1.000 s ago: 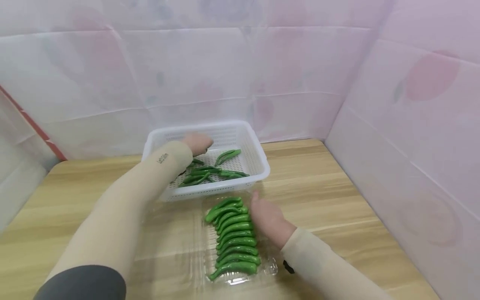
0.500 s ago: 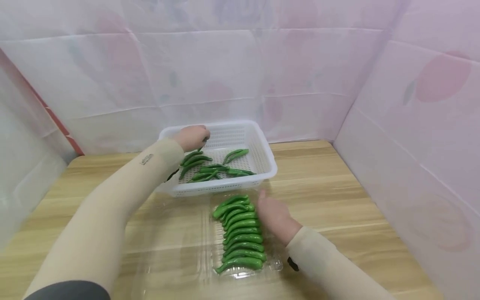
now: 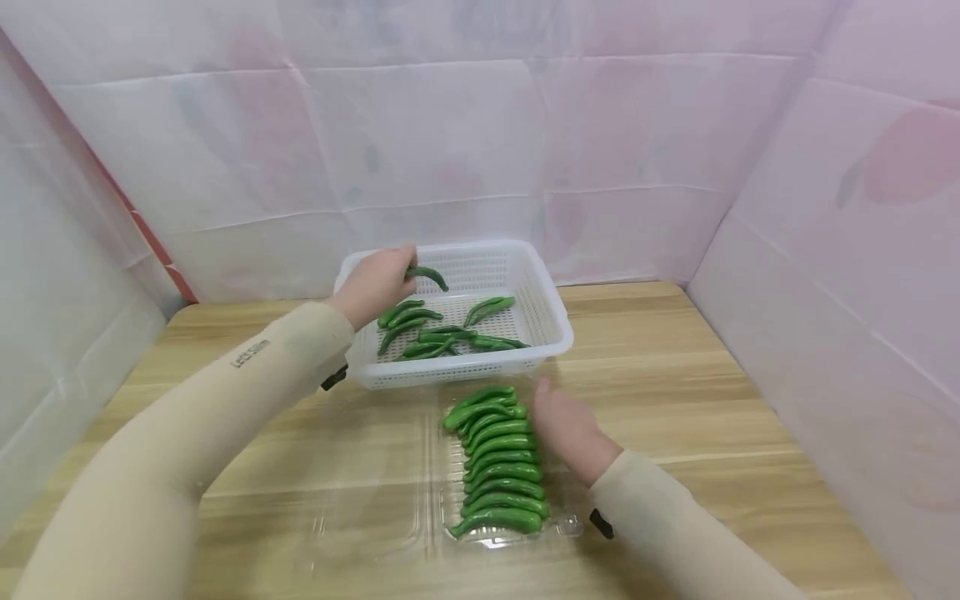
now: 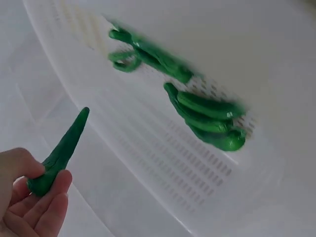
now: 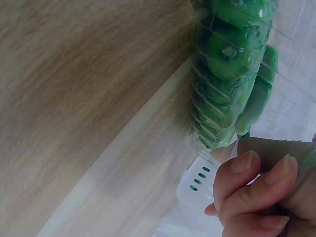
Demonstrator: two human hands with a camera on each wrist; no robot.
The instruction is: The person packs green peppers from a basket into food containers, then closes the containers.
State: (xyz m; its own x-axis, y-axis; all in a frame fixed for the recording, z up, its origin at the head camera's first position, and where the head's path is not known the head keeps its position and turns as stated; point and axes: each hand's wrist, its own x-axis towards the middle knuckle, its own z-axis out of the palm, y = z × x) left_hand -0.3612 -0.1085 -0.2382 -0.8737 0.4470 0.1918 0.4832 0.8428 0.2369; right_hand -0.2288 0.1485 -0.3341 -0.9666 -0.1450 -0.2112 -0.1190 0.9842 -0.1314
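My left hand (image 3: 377,285) is over the left part of a white perforated basket (image 3: 558,333), pinching a green chili pepper (image 3: 431,275) at one end between thumb and fingers. In the left wrist view that pepper (image 4: 66,150) points away from the fingertips, its far end free. Several more green peppers (image 3: 435,337) lie in the basket. In front of it stands a clear plastic clamshell box (image 3: 491,542) with a row of green peppers (image 3: 502,458) side by side. My right hand (image 3: 570,425) grips the right side of the box, fingers curled by its rim.
The box's clear lid (image 3: 367,508) lies folded open to the left on the wooden table (image 3: 697,433). Patterned sheeting (image 3: 450,125) forms walls behind and at both sides, and the basket stands close to the back one.
The left hand has come up from low in the basket and now shows a pepper between its fingers. The right hand keeps its place beside the box. The whole view has shifted rightward.
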